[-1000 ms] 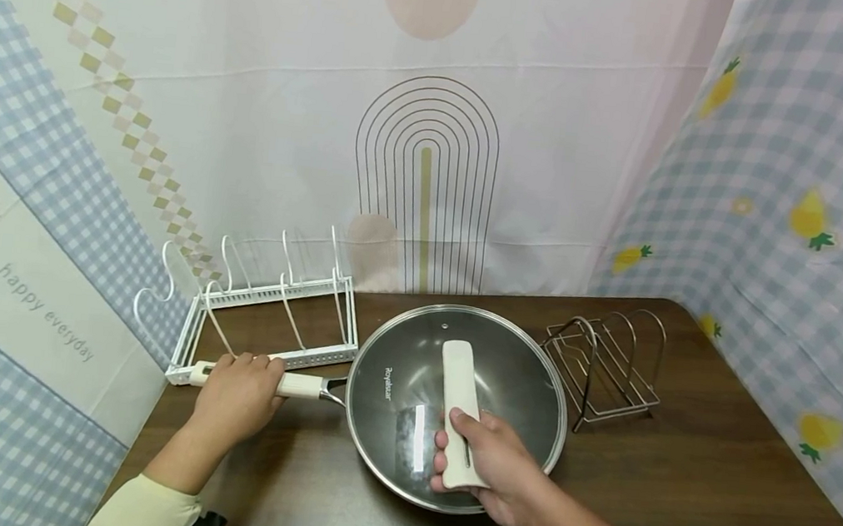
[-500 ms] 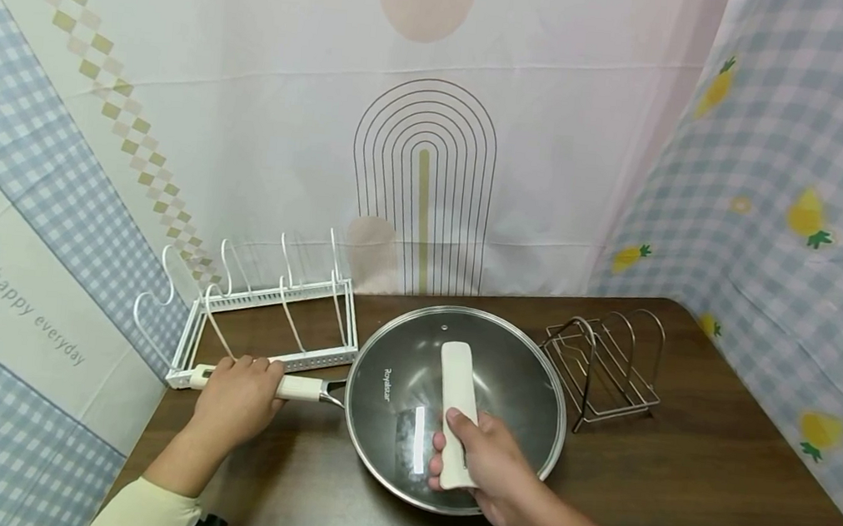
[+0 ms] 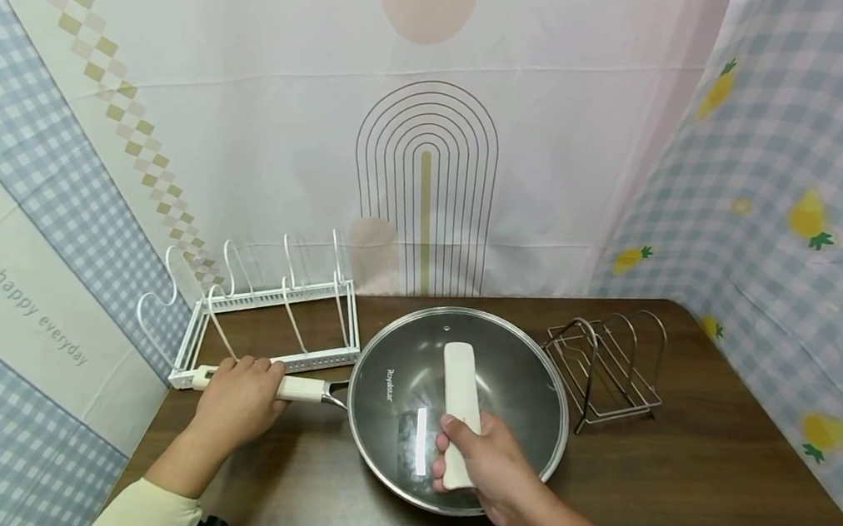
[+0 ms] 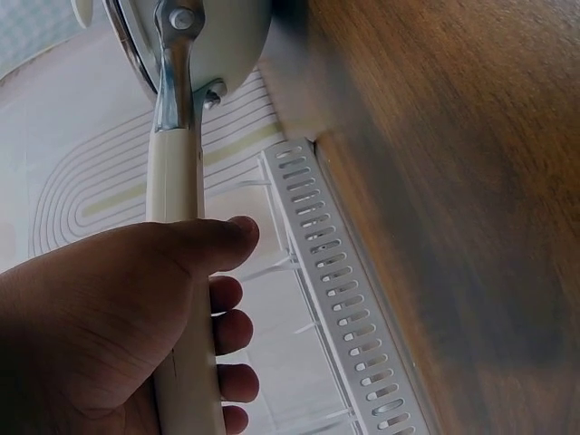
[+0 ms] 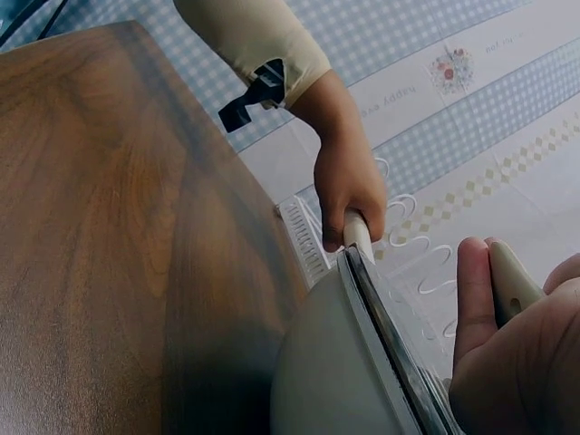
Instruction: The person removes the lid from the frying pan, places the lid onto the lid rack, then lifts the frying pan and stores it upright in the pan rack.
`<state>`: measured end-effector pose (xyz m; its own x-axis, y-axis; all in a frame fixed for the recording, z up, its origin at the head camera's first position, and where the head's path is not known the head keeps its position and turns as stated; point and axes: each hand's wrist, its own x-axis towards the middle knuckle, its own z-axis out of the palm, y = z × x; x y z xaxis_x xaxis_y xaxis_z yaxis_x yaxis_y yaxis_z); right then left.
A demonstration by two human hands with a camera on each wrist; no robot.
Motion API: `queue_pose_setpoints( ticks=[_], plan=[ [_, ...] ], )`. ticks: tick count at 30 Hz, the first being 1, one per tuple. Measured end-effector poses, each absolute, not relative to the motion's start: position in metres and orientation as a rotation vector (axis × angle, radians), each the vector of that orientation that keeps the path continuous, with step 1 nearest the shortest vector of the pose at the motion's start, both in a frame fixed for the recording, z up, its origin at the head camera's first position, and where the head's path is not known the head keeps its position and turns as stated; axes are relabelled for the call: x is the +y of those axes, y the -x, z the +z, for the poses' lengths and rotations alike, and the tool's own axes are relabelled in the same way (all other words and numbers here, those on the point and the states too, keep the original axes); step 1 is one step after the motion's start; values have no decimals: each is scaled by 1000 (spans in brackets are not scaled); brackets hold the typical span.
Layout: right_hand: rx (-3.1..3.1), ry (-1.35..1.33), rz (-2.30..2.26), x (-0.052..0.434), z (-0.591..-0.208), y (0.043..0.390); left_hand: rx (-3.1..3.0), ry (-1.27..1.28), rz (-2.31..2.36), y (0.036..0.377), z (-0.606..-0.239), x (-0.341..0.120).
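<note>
A wok [image 5: 331, 362] with a pale outer wall is covered by a glass lid [image 3: 517, 372] with a metal rim. My left hand [image 3: 240, 397] grips the wok's cream handle [image 3: 301, 388]. In the left wrist view, the thumb and fingers of that hand [image 4: 118, 317] wrap round the handle. My right hand [image 3: 497, 466] holds the long cream lid handle [image 3: 462, 379] near its front end, thumb on top and fingers underneath. The lid sits level on the wok's rim. Whether the wok's base touches the table cannot be told.
A white rack [image 3: 318, 360] with upright wire dividers stands behind the wok's handle at the left. To the right of the wok is a small metal wire rack [image 3: 619, 413]. The brown wooden table [image 3: 710, 489] meets patterned cloth [image 3: 552, 141] at its back and sides.
</note>
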<state>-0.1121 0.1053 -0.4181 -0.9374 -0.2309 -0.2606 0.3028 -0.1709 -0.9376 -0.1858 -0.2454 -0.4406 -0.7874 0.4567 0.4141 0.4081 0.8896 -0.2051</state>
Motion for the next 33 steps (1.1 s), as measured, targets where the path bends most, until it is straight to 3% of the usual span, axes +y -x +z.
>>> queue_pose_setpoints(
  ticks=[33],
  plan=[
    [1816, -38, -2129, 113, -406, 116, -2630, 600, 142, 185, -439, -243]
  ],
)
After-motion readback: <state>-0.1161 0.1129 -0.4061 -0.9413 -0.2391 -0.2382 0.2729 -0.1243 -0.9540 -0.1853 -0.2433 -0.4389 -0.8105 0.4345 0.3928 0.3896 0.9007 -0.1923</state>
